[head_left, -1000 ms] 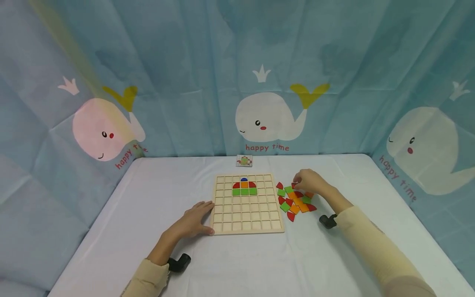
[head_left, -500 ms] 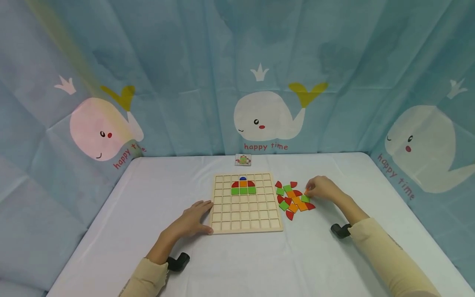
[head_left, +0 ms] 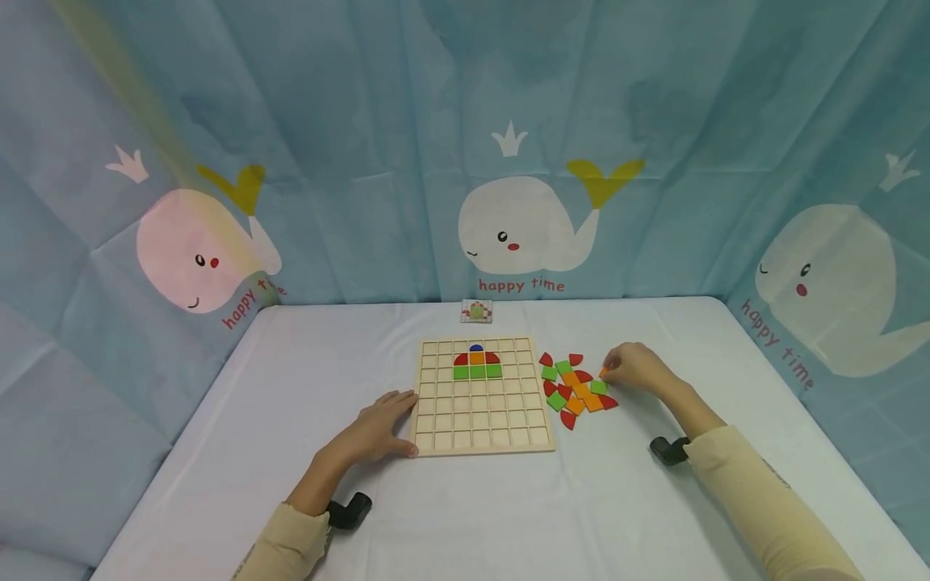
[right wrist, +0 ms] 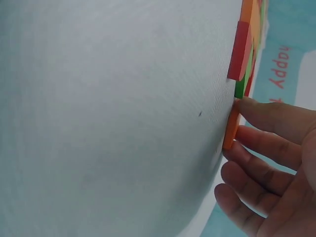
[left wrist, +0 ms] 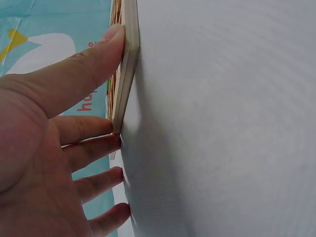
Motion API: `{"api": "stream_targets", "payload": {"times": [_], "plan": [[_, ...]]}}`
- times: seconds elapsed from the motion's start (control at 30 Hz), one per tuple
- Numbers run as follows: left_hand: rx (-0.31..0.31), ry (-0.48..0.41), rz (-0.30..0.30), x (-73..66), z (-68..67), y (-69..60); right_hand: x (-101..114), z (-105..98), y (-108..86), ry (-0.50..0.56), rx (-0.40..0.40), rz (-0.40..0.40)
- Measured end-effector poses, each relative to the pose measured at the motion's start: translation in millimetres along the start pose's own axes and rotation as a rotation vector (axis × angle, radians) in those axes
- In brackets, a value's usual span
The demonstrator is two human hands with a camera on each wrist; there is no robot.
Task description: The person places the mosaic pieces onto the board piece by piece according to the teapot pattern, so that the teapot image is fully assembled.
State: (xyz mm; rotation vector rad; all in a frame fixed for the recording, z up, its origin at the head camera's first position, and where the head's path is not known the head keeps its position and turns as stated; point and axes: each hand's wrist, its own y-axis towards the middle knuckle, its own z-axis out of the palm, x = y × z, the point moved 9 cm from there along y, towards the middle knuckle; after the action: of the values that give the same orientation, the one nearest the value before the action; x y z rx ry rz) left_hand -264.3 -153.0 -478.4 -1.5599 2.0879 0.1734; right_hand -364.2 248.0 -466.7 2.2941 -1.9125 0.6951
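Note:
My left hand rests against the left edge of a wooden grid board, its fingers extended. In the left wrist view the thumb lies on the board's rim and fingertips touch its side. Green, red, orange and blue pieces form a small figure in the upper part of the grid. My right hand is at the far right side of a loose pile, pinching an orange tile between thumb and fingers. That tile stays low at the tabletop, close to a green tile and a red quarter-round piece.
Several red, green and orange pieces lie right of the board, including a red quarter-round piece at the near end. A small picture card lies behind the board. Whale-printed curtains border the white table.
My right hand has moved right from a red piece at the pile's back to the orange tile, which it now pinches. My left hand has stayed at the board's edge.

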Motion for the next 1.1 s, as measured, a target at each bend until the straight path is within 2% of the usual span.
{"api": "stream_targets", "payload": {"times": [0.23,0.43,0.63,0.77,1.1], "plan": [[0.005,-0.003,-0.004,0.2,0.6,-0.2,8,-4,-0.8,-0.01,-0.037,0.001],[-0.001,-0.008,-0.009,0.9,0.8,-0.6,32,-4,4.6,-0.005,-0.055,-0.05],[-0.002,-0.004,-0.008,1.0,0.3,-0.3,69,-2,11.1,-0.027,-0.076,-0.152],[-0.002,-0.005,-0.013,1.5,-0.1,0.5,97,1,12.6,-0.03,-0.064,-0.216],[-0.003,-0.005,-0.014,1.8,0.8,0.7,162,22,18.8,-0.119,-0.065,-0.389]]}}
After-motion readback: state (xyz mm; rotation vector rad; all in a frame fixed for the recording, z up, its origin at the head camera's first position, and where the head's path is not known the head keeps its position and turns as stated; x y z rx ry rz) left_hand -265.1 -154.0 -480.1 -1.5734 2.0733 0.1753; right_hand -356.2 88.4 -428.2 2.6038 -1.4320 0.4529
